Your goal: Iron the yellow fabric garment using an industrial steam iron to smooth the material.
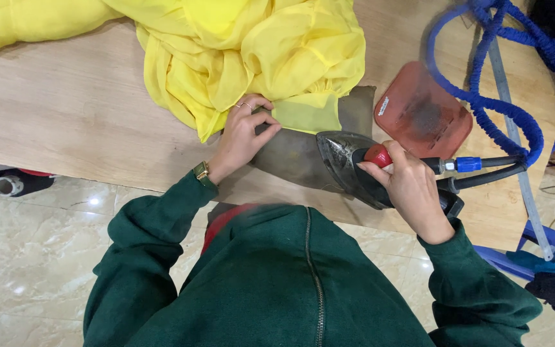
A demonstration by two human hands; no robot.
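Right hand (412,189) is closed around the handle of a steam iron (348,160), thumb lying along the red knob at the front of the handle. The iron's dark metal body rests on a grey-brown pressing pad (297,154), its pointed end directed toward the left hand. A black hose (489,170) with a blue fitting runs from the rear of the handle off to the right.

Left hand (242,132) is partly curled, fingertips pressing the edge of a yellow cloth (252,51) down onto the pad. A ring shows on one finger and a gold watch (202,172) on the wrist. The bulk of the cloth lies heaped on the wooden table (65,109) beyond the pad; one flat strip of it lies across the pad, just beside the iron's tip.

A red-brown iron rest (422,112), scorched dark at its centre, lies on the table near the pad. A coiled blue hose (502,96) loops past it. No container is visible on the table. Both sleeves are dark green.
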